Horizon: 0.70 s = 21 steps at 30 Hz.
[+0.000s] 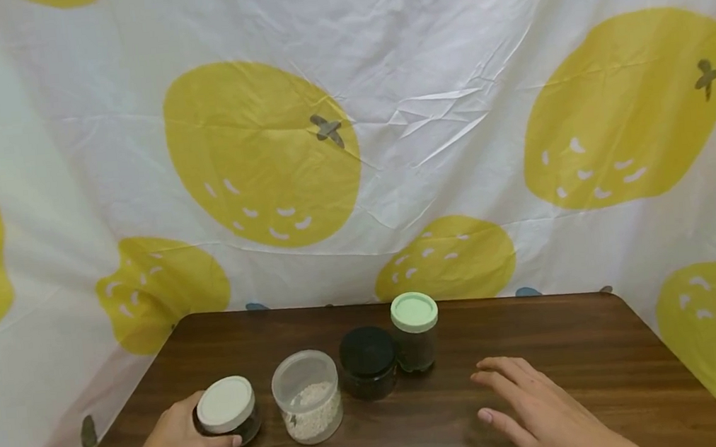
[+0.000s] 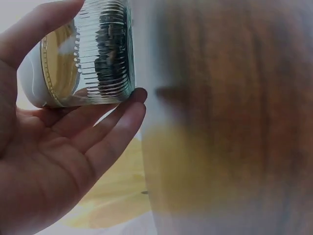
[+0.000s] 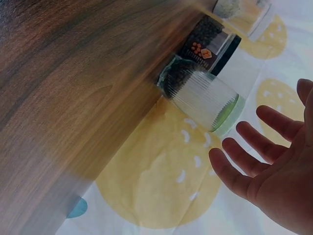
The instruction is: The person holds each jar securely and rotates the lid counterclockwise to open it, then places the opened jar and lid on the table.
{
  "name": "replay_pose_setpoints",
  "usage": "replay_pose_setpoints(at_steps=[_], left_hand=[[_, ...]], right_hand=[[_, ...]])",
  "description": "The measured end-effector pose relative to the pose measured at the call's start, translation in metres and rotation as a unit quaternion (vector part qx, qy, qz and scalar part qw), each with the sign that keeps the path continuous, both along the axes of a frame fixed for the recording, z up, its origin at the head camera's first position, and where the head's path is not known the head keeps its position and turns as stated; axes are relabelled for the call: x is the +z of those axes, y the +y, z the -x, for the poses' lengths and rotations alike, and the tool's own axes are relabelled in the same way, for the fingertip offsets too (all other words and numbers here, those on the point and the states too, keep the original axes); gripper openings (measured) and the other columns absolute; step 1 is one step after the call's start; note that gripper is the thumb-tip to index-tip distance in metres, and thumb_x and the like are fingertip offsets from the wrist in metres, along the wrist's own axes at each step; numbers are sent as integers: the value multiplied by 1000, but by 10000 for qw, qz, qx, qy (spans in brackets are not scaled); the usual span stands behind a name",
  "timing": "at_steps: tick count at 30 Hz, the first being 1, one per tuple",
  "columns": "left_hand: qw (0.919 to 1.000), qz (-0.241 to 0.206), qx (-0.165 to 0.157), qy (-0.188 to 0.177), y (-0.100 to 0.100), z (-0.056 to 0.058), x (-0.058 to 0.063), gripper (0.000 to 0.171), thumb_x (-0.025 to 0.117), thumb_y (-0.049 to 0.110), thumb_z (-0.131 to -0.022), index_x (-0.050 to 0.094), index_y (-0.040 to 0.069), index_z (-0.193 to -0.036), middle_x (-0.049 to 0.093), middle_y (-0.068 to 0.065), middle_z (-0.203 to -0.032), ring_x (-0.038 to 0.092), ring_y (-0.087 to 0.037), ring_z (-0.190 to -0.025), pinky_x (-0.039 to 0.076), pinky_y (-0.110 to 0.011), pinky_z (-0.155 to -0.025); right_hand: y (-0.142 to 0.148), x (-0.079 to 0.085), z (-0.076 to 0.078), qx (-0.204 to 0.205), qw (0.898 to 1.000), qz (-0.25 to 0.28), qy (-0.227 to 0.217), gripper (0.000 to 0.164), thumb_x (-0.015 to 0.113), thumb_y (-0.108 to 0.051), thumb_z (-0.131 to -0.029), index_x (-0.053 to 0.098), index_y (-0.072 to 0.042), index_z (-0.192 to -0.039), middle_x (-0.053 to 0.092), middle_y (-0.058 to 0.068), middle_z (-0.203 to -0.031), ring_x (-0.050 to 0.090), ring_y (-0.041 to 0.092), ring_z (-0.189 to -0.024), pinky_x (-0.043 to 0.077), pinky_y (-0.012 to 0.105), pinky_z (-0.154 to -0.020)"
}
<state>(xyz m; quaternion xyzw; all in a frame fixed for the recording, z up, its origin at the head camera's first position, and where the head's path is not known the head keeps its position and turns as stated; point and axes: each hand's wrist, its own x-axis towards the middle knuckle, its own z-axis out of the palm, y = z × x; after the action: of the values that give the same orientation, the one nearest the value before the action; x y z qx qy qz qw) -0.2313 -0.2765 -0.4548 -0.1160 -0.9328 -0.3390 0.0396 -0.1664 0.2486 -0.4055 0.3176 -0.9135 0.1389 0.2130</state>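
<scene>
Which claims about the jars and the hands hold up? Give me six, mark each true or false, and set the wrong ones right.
1. The left hand holds the jar with the white lid. True.
2. The right hand holds nothing. True.
3. In the head view, the jar with the black lid stands between the tub and the jar with the green lid. True.
4. The jar with the white lid is empty. False: dark contents show inside it.
5. The tub is full to the brim. False: pale grains fill only its lower part.
6. The jar with the green lid is nearer the left hand than the tub is. False: the tub is nearer.
</scene>
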Motion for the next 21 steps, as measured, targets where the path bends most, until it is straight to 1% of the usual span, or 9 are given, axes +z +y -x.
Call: replay_pose_setpoints(at_steps=[4,6,9,13,16,21], left_hand=[[9998,-122,114,65,2,-3,8,87,87,43,-69,52,-9,-129,68,-24,-116,64,-32,-101,56,-55,-80],[9994,-260,152,149,4,-4,12,87,86,41,-72,48,-10,-131,65,-26,-118,62,-34,-103,55,-55,-81],[9979,-507,142,366,9,-7,18,85,86,38,-74,45,-9,-132,63,-26,-120,61,-34,-104,54,-55,-80],[9952,-761,201,588,16,-13,32,82,85,38,-75,45,-5,-132,61,-23,-120,60,-31,-102,55,-48,-76],[9934,-840,206,748,24,-17,42,79,85,37,-75,46,-2,-131,60,-20,-120,60,-27,-101,56,-42,-75],[9878,-985,-31,1205,41,-26,56,73,89,27,-72,49,2,-128,63,-12,-114,62,-17,-95,58,-31,-72]], right_hand=[[0,0,1,-117,9996,-34,-269,38,59,-42,-98,63,-17,-127,56,-6,-132,50,12,-119,56,43,-85],[0,0,2,-132,9994,-43,-305,39,59,-43,-98,64,-17,-127,56,-5,-132,50,12,-119,56,43,-85],[0,0,2,-121,9994,-64,-304,39,59,-42,-98,64,-17,-127,57,-4,-132,50,12,-118,56,43,-84],[0,1,3,-122,9996,-74,-262,39,59,-42,-98,64,-17,-126,57,-5,-132,50,12,-118,56,43,-84],[0,2,2,-131,9996,-40,-239,38,59,-42,-98,64,-17,-126,57,-6,-131,50,11,-118,56,43,-85],[0,7,0,-164,9997,109,-140,39,61,-39,-97,61,-18,-129,57,-7,-133,49,11,-120,55,44,-87]])
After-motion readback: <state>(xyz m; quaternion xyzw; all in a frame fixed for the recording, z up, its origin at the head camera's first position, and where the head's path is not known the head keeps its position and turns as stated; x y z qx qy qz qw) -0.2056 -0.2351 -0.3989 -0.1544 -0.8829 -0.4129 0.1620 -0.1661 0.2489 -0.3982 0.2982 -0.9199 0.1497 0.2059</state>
